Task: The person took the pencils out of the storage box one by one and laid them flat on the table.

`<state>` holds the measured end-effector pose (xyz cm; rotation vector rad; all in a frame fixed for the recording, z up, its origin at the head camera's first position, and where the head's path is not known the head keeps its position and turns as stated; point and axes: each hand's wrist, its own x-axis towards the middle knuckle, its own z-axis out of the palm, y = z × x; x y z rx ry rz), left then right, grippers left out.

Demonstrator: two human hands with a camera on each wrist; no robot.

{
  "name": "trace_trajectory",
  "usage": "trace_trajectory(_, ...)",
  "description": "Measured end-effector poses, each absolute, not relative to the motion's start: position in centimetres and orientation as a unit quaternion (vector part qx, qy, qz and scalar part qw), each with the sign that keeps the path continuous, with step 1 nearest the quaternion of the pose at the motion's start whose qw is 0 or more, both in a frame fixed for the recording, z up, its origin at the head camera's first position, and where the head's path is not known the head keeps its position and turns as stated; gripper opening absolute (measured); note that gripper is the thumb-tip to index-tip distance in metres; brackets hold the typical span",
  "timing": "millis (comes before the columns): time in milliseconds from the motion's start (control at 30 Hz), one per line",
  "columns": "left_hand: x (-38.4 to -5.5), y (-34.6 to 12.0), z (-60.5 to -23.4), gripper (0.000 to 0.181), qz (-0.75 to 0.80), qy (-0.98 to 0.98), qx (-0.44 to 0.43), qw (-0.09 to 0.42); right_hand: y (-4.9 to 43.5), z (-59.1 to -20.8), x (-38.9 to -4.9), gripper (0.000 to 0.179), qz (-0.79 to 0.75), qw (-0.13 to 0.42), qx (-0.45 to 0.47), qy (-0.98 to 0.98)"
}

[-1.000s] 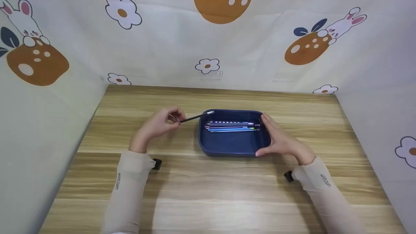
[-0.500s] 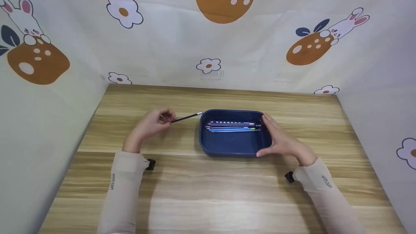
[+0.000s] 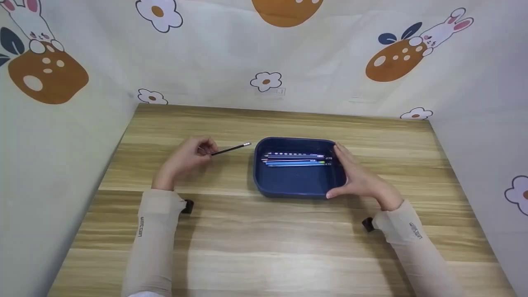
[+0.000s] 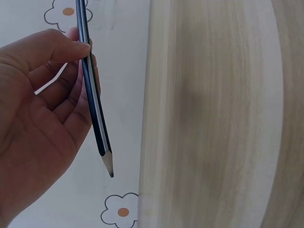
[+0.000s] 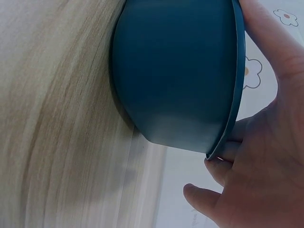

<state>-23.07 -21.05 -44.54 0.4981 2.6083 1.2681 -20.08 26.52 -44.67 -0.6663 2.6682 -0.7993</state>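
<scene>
My left hand [image 3: 187, 154] pinches a black pencil [image 3: 232, 149] between thumb and fingers, above the table to the left of the blue box [image 3: 296, 181]. In the left wrist view the pencil [image 4: 96, 102] shows pale stripes and a sharpened tip pointing downward; its silver-and-white eraser end points toward the box in the head view. Several blue and dark pencils [image 3: 295, 161] lie side by side inside the box. My right hand [image 3: 359, 177] holds the box's right end, thumb at the near corner and fingers at the far one. The right wrist view shows the box wall [image 5: 175, 71] from outside.
The box stands on a wood-grain table [image 3: 255, 239]. A pale curtain [image 3: 214, 57] printed with flowers, rabbits and orange fruit rises along the back and both sides. Black camera mounts sit at both wrists, including the left mount [image 3: 187, 206].
My left hand has moved left, drawing the pencil from over the box's left rim to outside it. My right hand has stayed on the box, and the pencils inside look unmoved.
</scene>
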Motion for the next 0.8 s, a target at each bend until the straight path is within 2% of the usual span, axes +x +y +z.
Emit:
trace_trajectory(167,-23.3,-21.3,-45.0,0.024,0.421,0.886,0.17,0.101,26.6,-44.7,-20.0,0.138,-0.275,0.139,-0.232,0.923)
trace_trajectory(400,-23.4,-21.2,-45.8,0.025,0.408,0.892,0.148,0.127,26.6,-44.7,-20.0,0.137,-0.278,0.14,-0.23,0.922)
trace_trajectory(800,-23.9,-21.2,-46.6,0.026,0.387,0.894,0.175,0.14,26.6,-44.5,-20.0,0.139,-0.268,0.147,-0.222,0.926)
